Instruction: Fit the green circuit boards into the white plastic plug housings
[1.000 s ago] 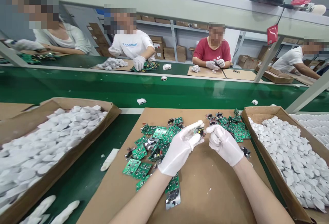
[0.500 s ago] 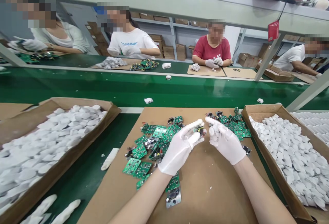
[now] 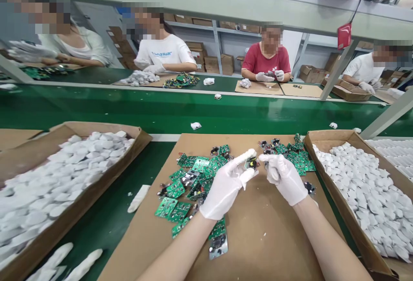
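Note:
Both my hands wear white gloves and meet above a brown cardboard sheet (image 3: 258, 238). My left hand (image 3: 227, 184) pinches a small green circuit board (image 3: 251, 162) between thumb and fingers. My right hand (image 3: 284, 177) is closed, its fingertips touching the same board from the right; a white part seems tucked in its palm. A heap of green circuit boards (image 3: 193, 182) lies to the left of my hands, and a smaller heap (image 3: 292, 154) lies behind my right hand.
Cardboard boxes of white plastic shells stand at left (image 3: 58, 173) and right (image 3: 364, 186). A green conveyor belt (image 3: 161, 111) carries small white parts. Across it, several gloved people sit working. Loose white glove fingers (image 3: 138, 198) lie on the green mat.
My hands have drawn closer together around the board. The white parts on the belt have drifted to the right. The people opposite have shifted their hands.

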A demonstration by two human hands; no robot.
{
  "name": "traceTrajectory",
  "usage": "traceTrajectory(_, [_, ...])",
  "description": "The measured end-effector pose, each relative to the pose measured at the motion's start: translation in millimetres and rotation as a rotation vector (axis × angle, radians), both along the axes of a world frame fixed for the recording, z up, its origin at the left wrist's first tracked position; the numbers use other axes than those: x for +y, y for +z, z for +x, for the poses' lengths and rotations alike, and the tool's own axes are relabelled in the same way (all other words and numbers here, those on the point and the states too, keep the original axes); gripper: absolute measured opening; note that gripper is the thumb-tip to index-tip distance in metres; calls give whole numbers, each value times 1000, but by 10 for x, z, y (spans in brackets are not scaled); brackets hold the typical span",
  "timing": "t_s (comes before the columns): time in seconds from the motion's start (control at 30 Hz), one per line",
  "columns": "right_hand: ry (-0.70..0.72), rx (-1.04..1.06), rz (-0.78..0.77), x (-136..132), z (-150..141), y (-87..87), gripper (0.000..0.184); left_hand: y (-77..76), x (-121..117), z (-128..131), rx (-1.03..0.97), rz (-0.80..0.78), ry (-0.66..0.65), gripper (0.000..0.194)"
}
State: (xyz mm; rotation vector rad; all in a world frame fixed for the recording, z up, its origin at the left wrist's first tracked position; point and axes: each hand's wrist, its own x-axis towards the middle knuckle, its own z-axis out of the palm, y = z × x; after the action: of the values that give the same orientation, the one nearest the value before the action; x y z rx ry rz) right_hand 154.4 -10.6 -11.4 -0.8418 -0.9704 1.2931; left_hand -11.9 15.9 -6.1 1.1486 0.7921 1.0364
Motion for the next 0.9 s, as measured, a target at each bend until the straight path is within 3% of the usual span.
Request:
traceTrajectory(0.17, [-40,-101,-24,-18,-10,1,41,36,-23,-29,134,103,-7,47])
traceTrajectory(0.3, [-8,-81,3,-66,-39,54,53,46,-40,-32,242,113,29,48])
traceTrajectory(0.47, [-121,-346,52,-158,-125,125,42,42,-59,-11,128,177,52,53])
traceTrajectory(0.67, [-264,-367,149,-211,-195,106,29,26,-74,-20,136,232,56,51])
traceTrajectory(0.9, [-341,-619,340,-233,-119,80,22,50,-134,9,101,285,74,41])
